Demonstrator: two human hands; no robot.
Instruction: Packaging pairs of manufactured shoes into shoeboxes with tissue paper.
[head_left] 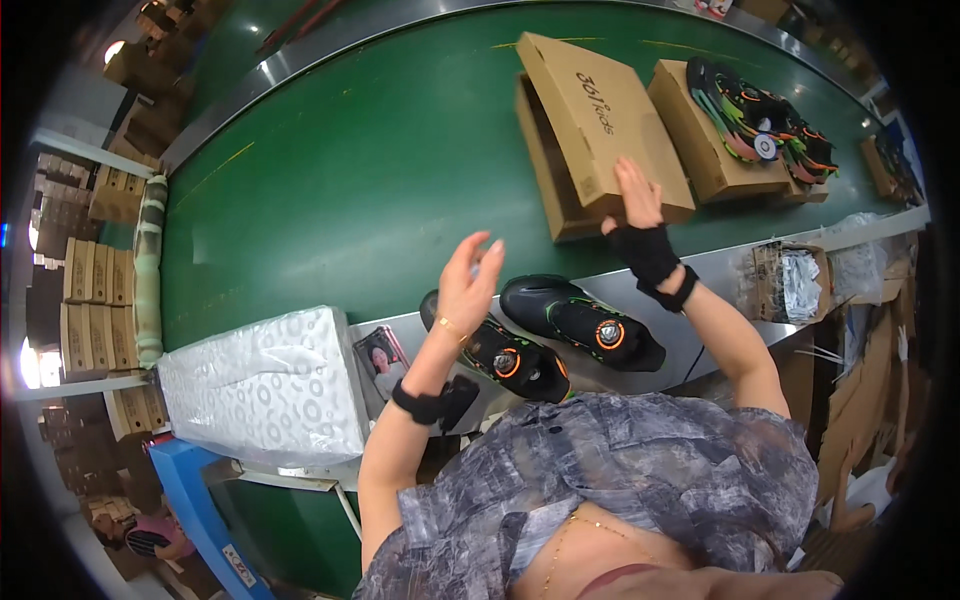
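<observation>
A brown cardboard shoebox (630,110) stands on the green conveyor belt (330,180); its lid is tilted, with a dark gap along the left side. My right hand (640,215), in a black wrist wrap, lies against the lid's near edge, fingers stretched over the top and thumb apart. My left hand (470,285) hovers over the belt's near edge, fingers apart and holding nothing. Below it a black sneaker (500,355) with an orange-ringed dial rests on the metal ledge, partly hidden by my left wrist. Its matching sneaker (590,325) lies just to the right.
More multicoloured sneakers (745,110) sit on another shoebox (710,175) at the right. Left of the sneakers lie a photo card (382,362) and a plastic-wrapped patterned bundle (265,390). A small carton of silvery packets (800,285) stands at the right edge. Stacked boxes (95,275) fill the far left.
</observation>
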